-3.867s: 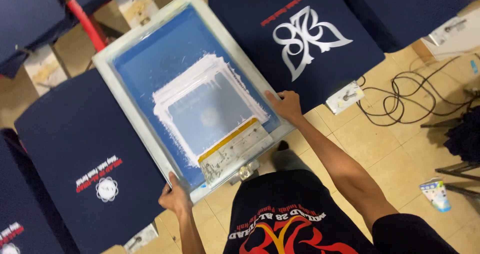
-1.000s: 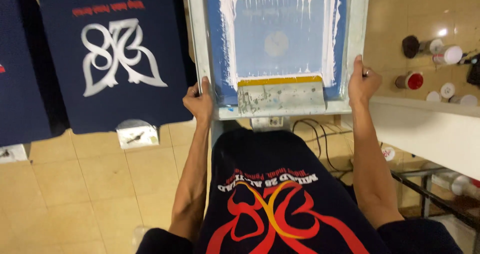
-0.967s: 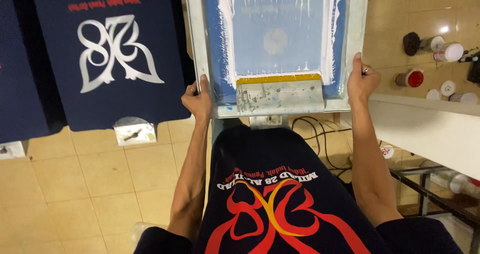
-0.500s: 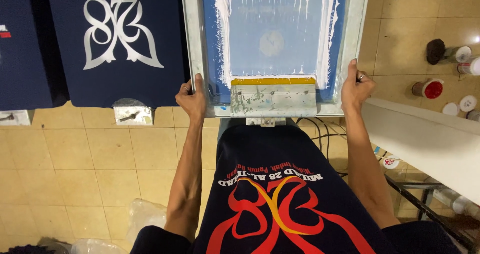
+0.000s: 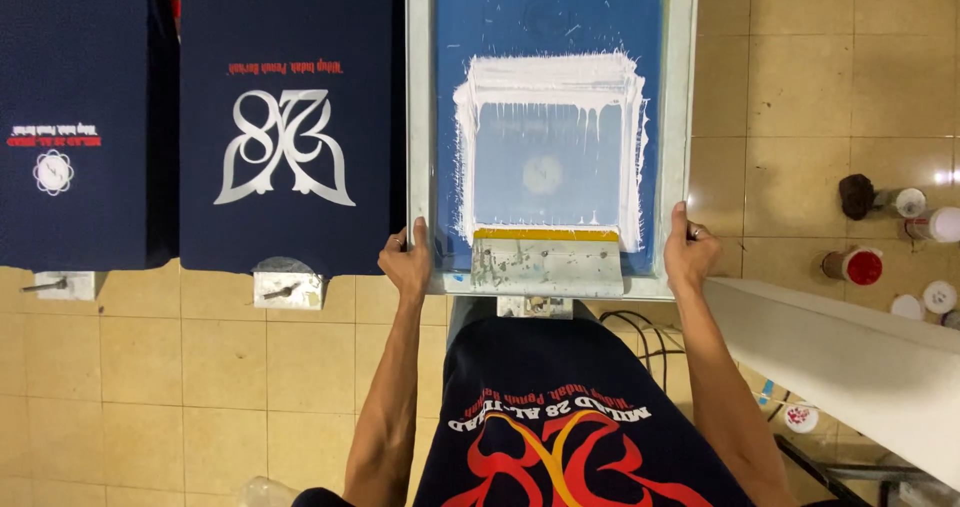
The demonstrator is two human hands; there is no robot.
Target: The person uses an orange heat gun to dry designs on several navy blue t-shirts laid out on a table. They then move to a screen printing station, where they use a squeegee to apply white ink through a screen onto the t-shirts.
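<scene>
At twelve o'clock from me lies the screen (image 5: 552, 127), long axis running away; my left hand (image 5: 407, 262) and right hand (image 5: 688, 255) have fingers clamped on its near corners, equally close.

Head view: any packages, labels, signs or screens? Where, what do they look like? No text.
Printing screen: centre, pale frame, blue mesh, white ink; left hand and right hand grip its sides.
Squeegee: screen's near edge, yellow strip, smeared grey blade.
Jars: right floor, round, white and red lids.
Navy shirt: left, silver print.
</scene>
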